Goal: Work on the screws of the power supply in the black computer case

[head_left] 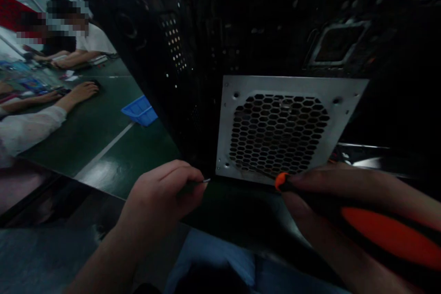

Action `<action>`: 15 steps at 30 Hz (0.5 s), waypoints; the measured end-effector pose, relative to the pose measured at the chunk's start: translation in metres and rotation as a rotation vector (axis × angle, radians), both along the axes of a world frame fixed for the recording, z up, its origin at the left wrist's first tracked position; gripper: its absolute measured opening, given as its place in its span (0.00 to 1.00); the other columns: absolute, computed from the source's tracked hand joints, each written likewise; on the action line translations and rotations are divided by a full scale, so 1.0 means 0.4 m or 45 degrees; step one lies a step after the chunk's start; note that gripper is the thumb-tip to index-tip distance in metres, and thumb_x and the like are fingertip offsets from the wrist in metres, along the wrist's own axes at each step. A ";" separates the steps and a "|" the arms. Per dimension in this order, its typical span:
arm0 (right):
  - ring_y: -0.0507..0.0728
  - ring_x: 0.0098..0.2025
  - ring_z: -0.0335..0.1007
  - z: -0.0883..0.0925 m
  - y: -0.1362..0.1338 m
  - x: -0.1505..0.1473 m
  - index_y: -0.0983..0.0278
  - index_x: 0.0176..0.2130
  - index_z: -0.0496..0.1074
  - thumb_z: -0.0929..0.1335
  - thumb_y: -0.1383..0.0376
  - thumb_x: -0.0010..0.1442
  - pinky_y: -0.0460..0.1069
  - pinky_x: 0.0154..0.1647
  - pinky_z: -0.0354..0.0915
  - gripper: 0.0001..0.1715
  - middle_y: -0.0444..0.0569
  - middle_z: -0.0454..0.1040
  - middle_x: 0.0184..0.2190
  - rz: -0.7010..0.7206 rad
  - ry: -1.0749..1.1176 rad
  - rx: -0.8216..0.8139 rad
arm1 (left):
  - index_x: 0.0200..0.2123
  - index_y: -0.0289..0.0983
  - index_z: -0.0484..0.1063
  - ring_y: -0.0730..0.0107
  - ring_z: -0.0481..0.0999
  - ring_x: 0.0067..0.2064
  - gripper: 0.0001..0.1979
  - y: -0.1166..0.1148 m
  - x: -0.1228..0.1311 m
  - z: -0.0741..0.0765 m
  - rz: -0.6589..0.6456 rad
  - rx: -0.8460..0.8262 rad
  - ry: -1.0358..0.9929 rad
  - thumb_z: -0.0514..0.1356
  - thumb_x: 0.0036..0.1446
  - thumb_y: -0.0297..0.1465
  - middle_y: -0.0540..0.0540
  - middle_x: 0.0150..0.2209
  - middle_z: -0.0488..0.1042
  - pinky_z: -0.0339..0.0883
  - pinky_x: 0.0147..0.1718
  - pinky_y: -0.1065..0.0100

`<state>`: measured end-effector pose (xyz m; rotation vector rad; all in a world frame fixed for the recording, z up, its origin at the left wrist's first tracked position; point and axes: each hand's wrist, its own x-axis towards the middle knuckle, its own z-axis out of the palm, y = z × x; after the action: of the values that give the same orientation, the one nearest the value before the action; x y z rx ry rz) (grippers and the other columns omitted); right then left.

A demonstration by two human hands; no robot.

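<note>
My left hand (164, 189) is closed in a pinch on a small metal screw (206, 180), whose shiny end sticks out past the fingertips. My right hand (365, 183) is wrapped round a screwdriver (387, 234) with an orange and black handle. Its thin dark shaft points left, across the lower edge of a silver power supply (292, 83) with a honeycomb grille. Whether the tip touches the metal is too dark to tell. The power supply sits in a black computer case (138, 41), which looms over both hands. Holes show at the panel's corners.
A green-topped table (113, 131) carries the case. Left of the case lies a blue plastic bin (139, 111). Another person's hand (82, 92) rests farther left, and more people (93, 39) sit beyond. The table's front edge runs just above my lap (217, 255).
</note>
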<state>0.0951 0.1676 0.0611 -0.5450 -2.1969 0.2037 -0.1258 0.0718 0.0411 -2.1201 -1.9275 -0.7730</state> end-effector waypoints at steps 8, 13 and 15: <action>0.48 0.35 0.65 -0.004 -0.019 -0.030 0.65 0.41 0.66 0.61 0.64 0.66 0.41 0.31 0.63 0.07 0.44 0.68 0.36 0.204 -0.156 0.128 | 0.29 0.39 0.68 0.76 0.73 0.29 0.03 -0.027 -0.016 -0.052 0.074 0.042 -0.217 0.55 0.54 0.26 0.53 0.28 0.73 0.67 0.28 0.76; 0.55 0.34 0.61 -0.021 -0.039 -0.050 0.68 0.37 0.65 0.56 0.73 0.65 0.49 0.27 0.55 0.11 0.49 0.65 0.32 0.180 -0.308 0.538 | 0.30 0.38 0.68 0.76 0.73 0.28 0.03 -0.014 -0.002 -0.038 -0.048 0.062 -0.175 0.56 0.54 0.26 0.52 0.28 0.73 0.66 0.26 0.76; 0.55 0.33 0.60 -0.028 -0.047 -0.053 0.68 0.37 0.64 0.55 0.74 0.64 0.49 0.27 0.55 0.12 0.49 0.65 0.30 0.164 -0.323 0.566 | 0.30 0.38 0.68 0.76 0.74 0.28 0.03 -0.004 0.008 -0.042 -0.099 0.077 -0.160 0.56 0.54 0.26 0.52 0.28 0.73 0.66 0.26 0.75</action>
<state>0.0737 0.1489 0.0499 -0.1867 -2.4242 -0.2984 -0.1226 0.0701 0.0243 -2.1697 -1.8645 -0.9890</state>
